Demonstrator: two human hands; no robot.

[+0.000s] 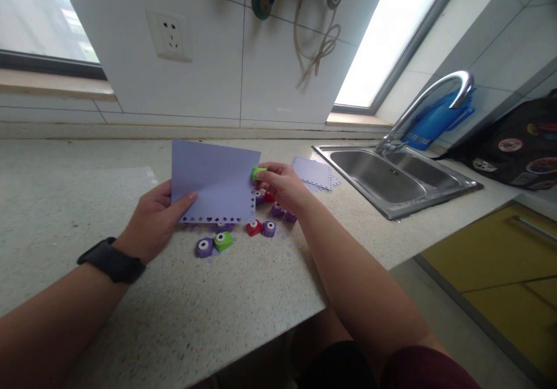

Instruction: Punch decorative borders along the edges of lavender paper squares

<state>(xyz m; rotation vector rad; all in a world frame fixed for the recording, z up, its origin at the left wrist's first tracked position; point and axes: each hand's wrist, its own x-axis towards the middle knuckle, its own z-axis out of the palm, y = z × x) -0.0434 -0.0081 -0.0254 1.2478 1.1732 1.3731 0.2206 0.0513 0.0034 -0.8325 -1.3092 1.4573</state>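
A lavender paper sheet (pixel 213 183) is held up by my left hand (pixel 156 218), thumb on its face near the lower left corner. Small cut-out shapes run along its bottom edge and the lower part of its right edge. My right hand (pixel 282 185) pinches a small green punch (pixel 258 173) at the sheet's right edge. Below the sheet, a purple punch (pixel 204 247) touches another green punch (pixel 223 240). A red punch (pixel 255 227) sits beside a second purple punch (pixel 269 229). More red and purple punches lie partly hidden behind the sheet and my right hand.
Punched lavender sheets (pixel 312 172) lie stacked right of my right hand. Beyond them are a steel sink (pixel 383 174) with a faucet (pixel 424 102), a blue object (pixel 439 119) and a black bag (pixel 509 140). Paper bits dot the speckled counter (pixel 174 313).
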